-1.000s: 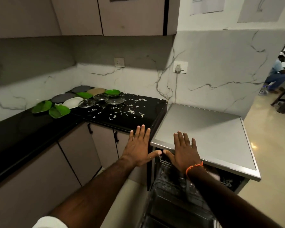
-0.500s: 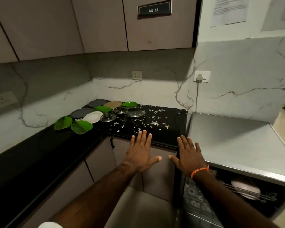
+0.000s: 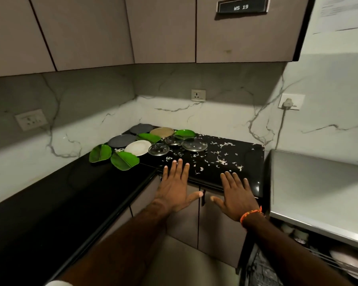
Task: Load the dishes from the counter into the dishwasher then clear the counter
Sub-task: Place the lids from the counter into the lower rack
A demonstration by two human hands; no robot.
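Counter (image 3: 225, 162): black, its left run lost in shadow.
Dishwasher (image 3: 318, 195): right, cut off by the frame; rack contents dim.
Dishes (image 3: 137, 147): clustered in the counter's back corner, some overlapping.
Left hand (image 3: 175, 190): flat, fingers spread, empty.
Right hand (image 3: 236, 198): likewise.

Up at one o'clock, a dark nameplate (image 3: 242, 6) on the upper cabinet door (image 3: 242, 32) reads "WS 19" in pale letters. Off at two o'clock, a white sheet of paper (image 3: 343, 13) is taped to the wall, and its printed lines are too small and blurred to read. That is all the legible text here.
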